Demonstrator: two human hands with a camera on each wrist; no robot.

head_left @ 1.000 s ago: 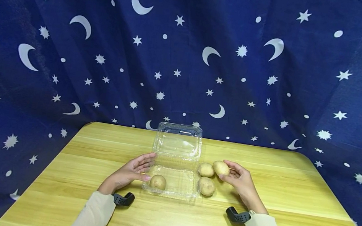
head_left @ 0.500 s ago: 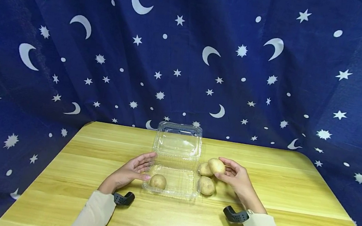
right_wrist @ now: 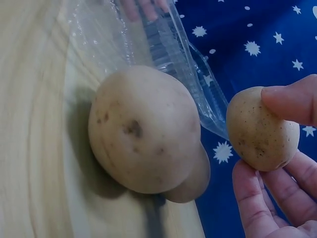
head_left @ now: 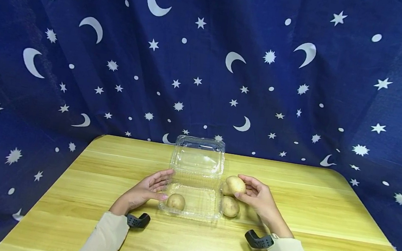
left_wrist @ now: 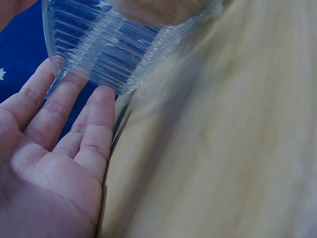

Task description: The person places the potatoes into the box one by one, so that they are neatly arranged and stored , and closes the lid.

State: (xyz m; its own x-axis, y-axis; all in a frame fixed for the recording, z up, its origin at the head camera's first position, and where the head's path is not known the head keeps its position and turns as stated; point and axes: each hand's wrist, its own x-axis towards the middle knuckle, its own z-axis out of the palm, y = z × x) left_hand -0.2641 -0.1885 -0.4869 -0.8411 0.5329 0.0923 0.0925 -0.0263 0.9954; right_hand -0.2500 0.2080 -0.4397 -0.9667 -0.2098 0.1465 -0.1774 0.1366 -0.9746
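A clear plastic clamshell container (head_left: 194, 216) sits on the table with its lid (head_left: 198, 156) raised at the back. One potato (head_left: 176, 202) lies in the base's front left corner. My left hand (head_left: 143, 192) touches the container's left side with extended fingers; in the left wrist view, the fingertips (left_wrist: 101, 99) meet the ribbed wall. With thumb and fingers, my right hand (head_left: 261, 202) grips a potato (head_left: 236, 185), raised just right of the container. Below it on the table rests another potato (head_left: 230, 207). A further potato (right_wrist: 195, 181) is mostly hidden behind that one in the right wrist view.
The wooden table (head_left: 327, 212) reaches back to a blue curtain (head_left: 210, 58) with moons and stars. Each wrist wears a dark camera mount, one on the left (head_left: 138, 220) and one on the right (head_left: 259, 239).
My right hand has moved left with its potato, which now covers most of the rear potato in the head view. The left hand and container have stayed put.
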